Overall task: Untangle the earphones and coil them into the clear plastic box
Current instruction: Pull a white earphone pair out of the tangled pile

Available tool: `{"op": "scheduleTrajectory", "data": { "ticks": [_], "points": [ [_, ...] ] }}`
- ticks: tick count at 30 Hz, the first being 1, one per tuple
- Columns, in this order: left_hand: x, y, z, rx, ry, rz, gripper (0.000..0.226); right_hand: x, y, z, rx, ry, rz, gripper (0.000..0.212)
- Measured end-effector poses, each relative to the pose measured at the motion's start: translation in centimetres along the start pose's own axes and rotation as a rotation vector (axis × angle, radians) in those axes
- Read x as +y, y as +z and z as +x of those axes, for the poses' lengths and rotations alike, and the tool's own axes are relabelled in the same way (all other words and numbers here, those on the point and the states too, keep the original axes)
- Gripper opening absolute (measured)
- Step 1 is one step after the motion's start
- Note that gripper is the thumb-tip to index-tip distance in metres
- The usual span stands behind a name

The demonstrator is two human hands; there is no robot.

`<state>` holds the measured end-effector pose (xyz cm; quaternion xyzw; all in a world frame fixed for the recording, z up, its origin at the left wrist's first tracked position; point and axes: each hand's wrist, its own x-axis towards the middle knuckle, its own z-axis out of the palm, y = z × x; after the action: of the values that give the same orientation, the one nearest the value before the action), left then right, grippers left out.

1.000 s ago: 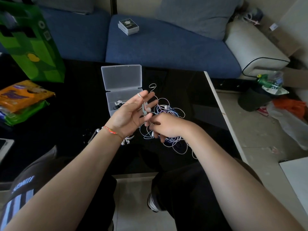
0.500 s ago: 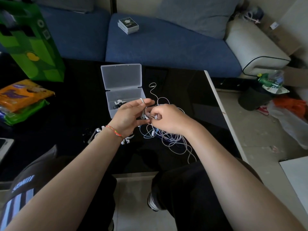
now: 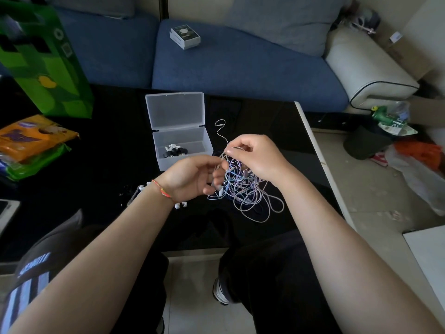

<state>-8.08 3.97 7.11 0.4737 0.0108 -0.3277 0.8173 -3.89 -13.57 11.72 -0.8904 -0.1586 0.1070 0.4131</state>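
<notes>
A tangle of thin white and bluish earphone wires (image 3: 250, 196) hangs and spreads over the black table (image 3: 96, 189). My right hand (image 3: 255, 157) pinches strands at the top of the tangle, lifting them. My left hand (image 3: 192, 177) has its fingers curled around strands on the tangle's left side. The clear plastic box (image 3: 180, 150) stands open just behind my left hand, lid (image 3: 175, 109) tipped back, with a small coiled dark and white earphone (image 3: 174, 150) inside. One loose wire end (image 3: 220, 126) curls up beyond the box.
A green bag (image 3: 45, 63) and orange snack packets (image 3: 31, 138) lie at the table's left. Small white earpieces (image 3: 180, 205) lie under my left wrist. A blue sofa with a small box (image 3: 185, 37) is behind. The table's right edge (image 3: 320, 160) borders a cluttered floor.
My right hand has risen and moved right, pulling strands up out of the tangle. My left hand turned from palm-open to curled in the wires, lower and nearer me.
</notes>
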Motion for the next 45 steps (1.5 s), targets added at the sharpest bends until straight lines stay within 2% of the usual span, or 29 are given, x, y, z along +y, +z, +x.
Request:
{"op": "scheduleTrajectory", "data": {
  "ticks": [4, 8, 10, 12, 15, 18, 21, 23, 25, 29, 32, 33, 35, 37, 39, 42, 43, 45],
  "points": [
    [0.3, -0.3, -0.1, -0.136, 0.11, -0.199, 0.022, 0.1, 0.5, 0.4, -0.056, 0.025, -0.008, 0.022],
    [1.0, -0.7, 0.0, 0.007, 0.099, -0.355, 0.036, 0.0, 1.5, 0.3, -0.141, 0.068, -0.058, 0.03],
    [1.1, -1.4, 0.0, 0.126, 0.044, -0.21, 0.036, 0.1, 1.3, 0.2, -0.172, 0.055, -0.107, 0.024],
    [1.1, -2.1, -0.2, 0.196, -0.042, 0.031, 0.035, 0.3, 0.6, 0.2, -0.215, 0.072, -0.185, 0.017],
    [1.3, -3.0, -0.8, 0.188, -0.117, 0.362, 0.04, 1.1, -1.0, 0.2, -0.289, 0.162, -0.262, 0.008],
    [1.6, -3.6, -1.3, 0.138, -0.185, 0.555, 0.043, 1.5, -2.8, -0.1, -0.364, 0.255, -0.14, 0.011],
    [1.6, -4.2, -1.3, 0.111, -0.197, 0.609, 0.04, 2.1, -4.0, -0.4, -0.414, 0.266, 0.059, 0.014],
    [1.4, -4.4, -1.3, 0.093, -0.156, 0.621, 0.035, 2.3, -4.3, -0.5, -0.354, 0.238, 0.11, 0.014],
    [1.2, -4.5, -1.2, 0.079, -0.126, 0.636, 0.031, 2.3, -4.2, -0.4, -0.24, 0.229, 0.057, 0.017],
    [0.9, -4.3, -0.9, 0.061, -0.181, 0.677, 0.027, 2.4, -3.7, 0.0, -0.119, 0.216, -0.05, 0.016],
    [0.1, -3.9, -0.1, 0.221, -0.156, 0.711, 0.028, 2.0, -3.6, 0.0, -0.091, 0.185, -0.091, 0.013],
    [-0.4, -3.9, 0.3, 0.292, -0.11, 0.663, 0.028, 1.9, -3.6, 0.0, -0.091, 0.16, -0.102, 0.012],
    [-1.0, -3.5, 0.9, 0.387, -0.037, 0.378, 0.026, 1.4, -3.5, -0.2, -0.111, 0.098, -0.118, 0.009],
    [-1.1, -3.1, 1.2, 0.389, 0.006, 0.002, 0.031, 0.8, -3.2, -0.5, -0.143, 0.043, -0.143, 0.007],
    [-1.0, -2.8, 1.3, 0.356, 0.048, -0.136, 0.031, 0.3, -3.0, -0.7, -0.18, 0.009, -0.179, 0.007],
    [-1.1, -2.4, 1.2, 0.388, 0.067, 0.145, 0.024, -0.4, -2.8, -1.0, -0.189, -0.015, -0.163, 0.008],
    [-1.4, -2.3, 1.2, 0.403, 0.043, 0.232, 0.021, -0.5, -2.7, -1.0, -0.148, -0.024, -0.138, 0.008],
    [-1.9, -1.9, 1.3, 0.411, -0.015, 0.259, 0.017, -0.5, -2.7, -0.9, -0.015, -0.041, -0.065, 0.009]
  ]
}}
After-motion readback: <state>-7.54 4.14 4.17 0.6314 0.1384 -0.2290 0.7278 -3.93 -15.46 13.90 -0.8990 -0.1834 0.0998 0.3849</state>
